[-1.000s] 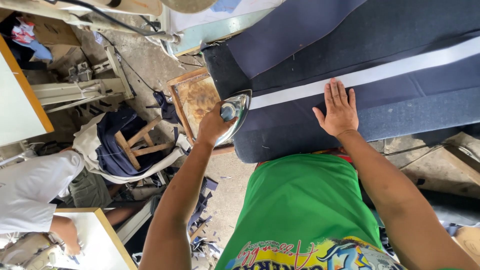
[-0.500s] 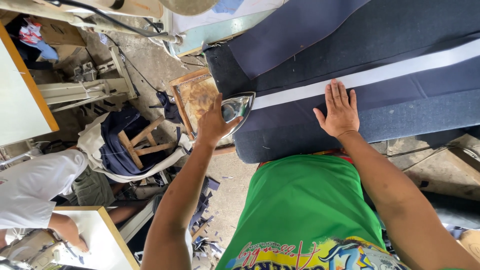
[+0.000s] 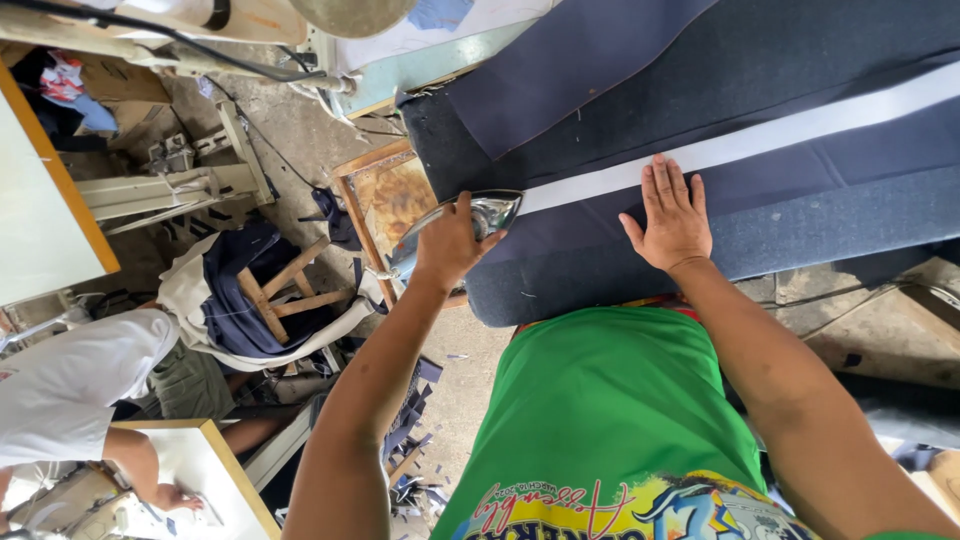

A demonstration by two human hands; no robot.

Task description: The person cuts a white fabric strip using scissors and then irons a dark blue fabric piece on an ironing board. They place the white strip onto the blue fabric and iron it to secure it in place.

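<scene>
Two bare arms reach forward from a green shirt (image 3: 610, 420) over a padded work table (image 3: 800, 230) covered in dark navy cloth (image 3: 780, 80), the largest thing in view, which fills the upper right of the picture. Along that cloth runs a long white strip (image 3: 800, 130), slanting up to the right. To the left, below the table's edge, the floor holds a wooden stool (image 3: 285, 290) draped with white and blue fabric, and a second person in a white shirt (image 3: 70, 385) bends over a pale tabletop (image 3: 215, 475) at the lower left. The right arm stretches straight out, and the right hand (image 3: 672, 215) lies flat, palm down, fingers spread and pointing away, pressing the navy cloth with its fingertips on the lower edge of the white strip; it grips nothing. The left arm angles up from the elbow, and the left hand (image 3: 448, 243) is curled tightly over the handle of a shiny metal iron (image 3: 480, 215), which sits at the table's left end with its tip on the near end of the white strip.
</scene>
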